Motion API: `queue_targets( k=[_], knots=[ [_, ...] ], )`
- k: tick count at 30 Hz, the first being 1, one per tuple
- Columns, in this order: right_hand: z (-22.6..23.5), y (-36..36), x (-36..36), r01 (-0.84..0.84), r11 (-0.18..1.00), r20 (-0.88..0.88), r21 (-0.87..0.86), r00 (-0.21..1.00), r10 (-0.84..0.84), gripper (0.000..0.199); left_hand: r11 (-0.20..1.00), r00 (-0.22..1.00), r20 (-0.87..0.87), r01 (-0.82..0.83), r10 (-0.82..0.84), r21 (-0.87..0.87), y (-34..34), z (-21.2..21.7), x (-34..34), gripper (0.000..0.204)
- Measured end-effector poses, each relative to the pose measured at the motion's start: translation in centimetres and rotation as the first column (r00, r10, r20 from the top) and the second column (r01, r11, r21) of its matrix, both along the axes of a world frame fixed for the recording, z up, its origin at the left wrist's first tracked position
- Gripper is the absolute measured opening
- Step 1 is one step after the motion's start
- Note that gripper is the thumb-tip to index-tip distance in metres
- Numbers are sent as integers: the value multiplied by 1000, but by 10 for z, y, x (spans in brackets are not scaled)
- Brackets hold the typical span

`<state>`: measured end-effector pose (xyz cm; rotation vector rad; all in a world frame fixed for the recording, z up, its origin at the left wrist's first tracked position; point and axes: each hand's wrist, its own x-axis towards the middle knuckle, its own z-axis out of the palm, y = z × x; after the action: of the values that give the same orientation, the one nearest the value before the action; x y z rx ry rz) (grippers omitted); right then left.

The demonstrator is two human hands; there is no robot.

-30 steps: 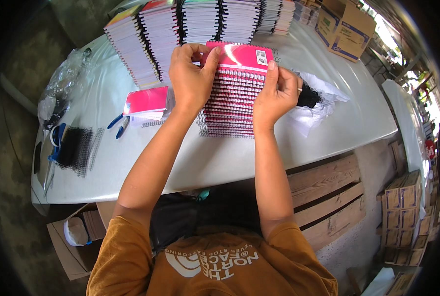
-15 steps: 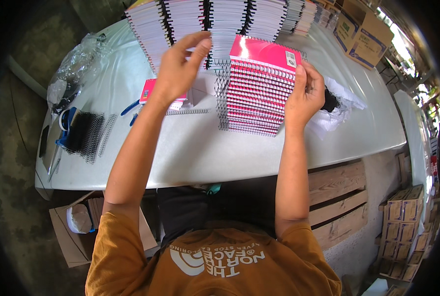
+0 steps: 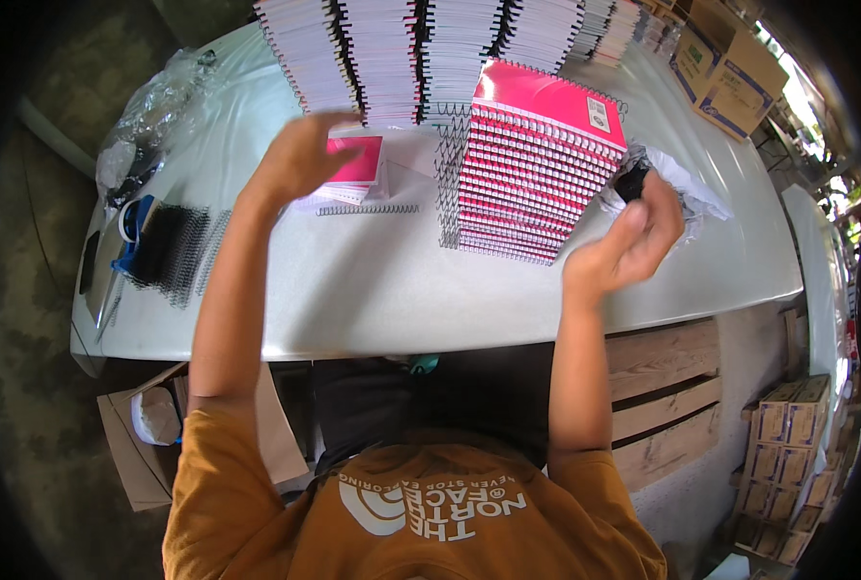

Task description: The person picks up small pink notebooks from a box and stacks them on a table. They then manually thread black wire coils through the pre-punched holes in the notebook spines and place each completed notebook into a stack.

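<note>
Above the counter (image 3: 373,290), both hands are loose and grasp nothing: left hand (image 3: 300,155) over a pink notebook (image 3: 353,164) near the far edge, right hand (image 3: 629,242) just beside the pink notebook stack (image 3: 532,164).
</note>
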<state>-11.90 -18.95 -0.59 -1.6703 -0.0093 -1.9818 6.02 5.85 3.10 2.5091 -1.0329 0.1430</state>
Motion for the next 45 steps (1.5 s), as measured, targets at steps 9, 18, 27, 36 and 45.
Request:
queue_targets(
  k=[9,18,27,36,45],
  knots=[
    [-90,119,-18,-613,537,-355,580,403,843,16,976,996,-44,80,-72,204,30,-36,20,36],
    [-104,126,-13,-541,493,-477,681,182,859,23,991,895,-440,118,-76,68,30,-22,35,44],
    [-100,123,-14,-533,392,-383,750,133,914,26,999,967,-252,39,-29,35,37,-27,37,35],
    [-70,77,-26,-281,-411,424,867,-17,905,43,885,807,398,465,-437,28,18,-40,-142,30],
    [-66,71,-28,-579,237,-289,780,2,957,24,636,683,-642,-331,-349,-698,29,-120,-136,59]
  ],
)
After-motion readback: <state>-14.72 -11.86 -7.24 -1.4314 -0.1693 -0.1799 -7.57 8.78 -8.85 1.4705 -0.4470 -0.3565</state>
